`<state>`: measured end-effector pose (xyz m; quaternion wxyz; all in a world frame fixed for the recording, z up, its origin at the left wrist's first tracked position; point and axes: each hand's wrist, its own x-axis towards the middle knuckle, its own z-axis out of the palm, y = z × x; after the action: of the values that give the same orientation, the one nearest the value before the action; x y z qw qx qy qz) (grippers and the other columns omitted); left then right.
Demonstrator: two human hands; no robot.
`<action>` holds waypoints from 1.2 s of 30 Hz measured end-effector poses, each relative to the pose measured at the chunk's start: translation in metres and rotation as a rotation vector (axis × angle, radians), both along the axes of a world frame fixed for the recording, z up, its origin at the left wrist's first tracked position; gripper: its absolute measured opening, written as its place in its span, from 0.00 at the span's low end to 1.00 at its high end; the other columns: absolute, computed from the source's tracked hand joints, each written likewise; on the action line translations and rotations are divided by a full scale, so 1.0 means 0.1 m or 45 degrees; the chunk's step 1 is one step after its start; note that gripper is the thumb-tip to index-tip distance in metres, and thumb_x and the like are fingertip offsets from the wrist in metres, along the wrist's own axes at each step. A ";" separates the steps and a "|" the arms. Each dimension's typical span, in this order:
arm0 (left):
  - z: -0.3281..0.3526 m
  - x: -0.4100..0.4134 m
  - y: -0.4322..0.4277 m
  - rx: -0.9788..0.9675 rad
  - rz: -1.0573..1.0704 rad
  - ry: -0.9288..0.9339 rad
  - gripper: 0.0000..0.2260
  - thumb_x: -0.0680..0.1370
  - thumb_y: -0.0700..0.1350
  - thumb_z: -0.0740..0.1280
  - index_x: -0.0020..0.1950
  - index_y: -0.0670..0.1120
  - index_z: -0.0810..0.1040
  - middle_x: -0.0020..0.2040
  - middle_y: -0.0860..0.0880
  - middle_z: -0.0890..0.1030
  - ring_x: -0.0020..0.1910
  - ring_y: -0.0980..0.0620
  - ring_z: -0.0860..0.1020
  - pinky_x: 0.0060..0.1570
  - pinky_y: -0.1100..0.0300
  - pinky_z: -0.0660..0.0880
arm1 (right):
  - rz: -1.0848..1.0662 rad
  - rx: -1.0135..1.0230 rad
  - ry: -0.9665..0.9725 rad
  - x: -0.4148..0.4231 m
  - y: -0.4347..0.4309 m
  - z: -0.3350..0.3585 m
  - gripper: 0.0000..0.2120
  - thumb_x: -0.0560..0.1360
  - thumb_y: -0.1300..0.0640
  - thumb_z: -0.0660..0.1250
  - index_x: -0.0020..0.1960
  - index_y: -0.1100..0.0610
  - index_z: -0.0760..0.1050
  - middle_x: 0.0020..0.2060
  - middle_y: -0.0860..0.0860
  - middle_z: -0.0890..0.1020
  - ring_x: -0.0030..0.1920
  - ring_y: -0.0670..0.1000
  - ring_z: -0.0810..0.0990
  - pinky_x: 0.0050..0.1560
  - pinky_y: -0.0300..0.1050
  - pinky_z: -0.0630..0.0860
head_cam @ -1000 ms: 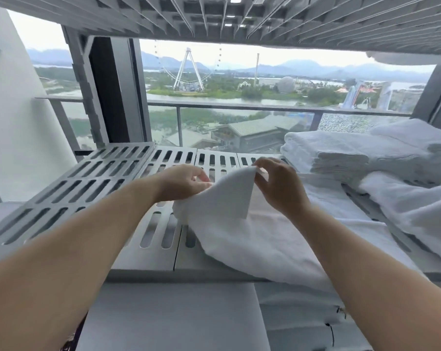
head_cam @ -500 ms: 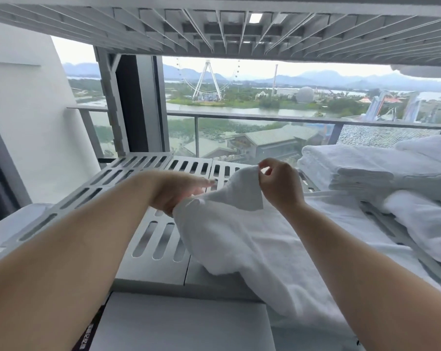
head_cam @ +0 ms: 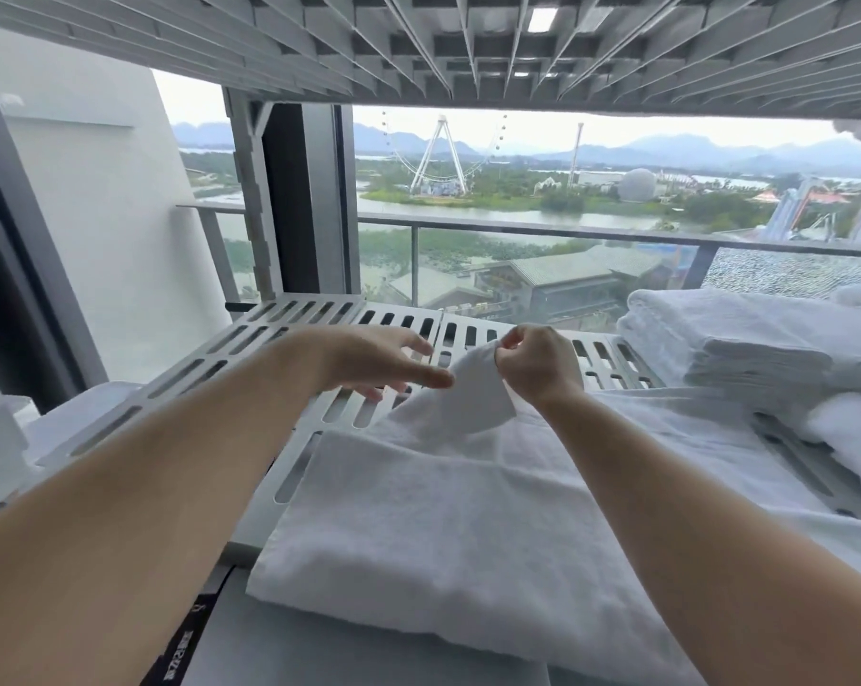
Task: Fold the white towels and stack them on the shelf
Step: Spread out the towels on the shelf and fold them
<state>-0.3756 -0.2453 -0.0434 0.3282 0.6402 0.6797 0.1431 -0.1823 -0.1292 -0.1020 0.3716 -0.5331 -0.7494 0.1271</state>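
A white towel (head_cam: 433, 517) lies spread over the slotted grey shelf (head_cam: 250, 354), its near edge hanging past the shelf front. My right hand (head_cam: 532, 363) pinches a raised corner of this towel near the shelf's middle. My left hand (head_cam: 384, 361) hovers just left of that corner with fingers stretched out, the fingertips touching the lifted cloth. A stack of folded white towels (head_cam: 730, 339) sits on the shelf at the right.
Another loose white towel (head_cam: 854, 438) lies at the far right edge. The underside of an upper slotted shelf (head_cam: 468, 47) spans overhead. A white wall panel (head_cam: 97, 230) stands at the left. Behind the shelf a window overlooks a balcony railing (head_cam: 517, 230).
My left hand has let go of the towel corner and straightened its fingers. The right hand keeps the corner raised. The view has shifted closer, showing more of the towel's near edge.
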 end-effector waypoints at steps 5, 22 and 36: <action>-0.20 0.16 0.21 0.207 -0.186 0.417 0.50 0.64 0.57 0.81 0.80 0.58 0.57 0.74 0.53 0.69 0.70 0.52 0.70 0.63 0.61 0.65 | 0.112 -0.074 -0.137 -0.02 0.12 0.02 0.16 0.74 0.40 0.66 0.46 0.52 0.81 0.40 0.49 0.85 0.46 0.52 0.81 0.45 0.46 0.75; -0.62 -0.04 0.49 0.397 0.467 0.791 0.09 0.78 0.44 0.59 0.54 0.44 0.76 0.58 0.44 0.76 0.56 0.44 0.75 0.51 0.51 0.75 | 0.185 -0.245 -0.185 -0.08 0.13 -0.22 0.07 0.76 0.54 0.69 0.44 0.51 0.85 0.42 0.46 0.86 0.45 0.48 0.81 0.45 0.41 0.73; -0.88 -0.13 0.52 0.731 0.361 0.846 0.20 0.76 0.32 0.56 0.63 0.47 0.76 0.57 0.47 0.79 0.55 0.47 0.77 0.53 0.52 0.77 | 0.103 -0.170 -0.455 0.15 -0.20 -0.40 0.11 0.80 0.52 0.62 0.59 0.47 0.79 0.59 0.52 0.82 0.60 0.54 0.78 0.60 0.47 0.73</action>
<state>-0.3891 -0.1933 -0.1316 -0.1210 0.6171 0.7617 0.1563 -0.1668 -0.1489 -0.1418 0.1911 -0.5401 -0.8141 0.0946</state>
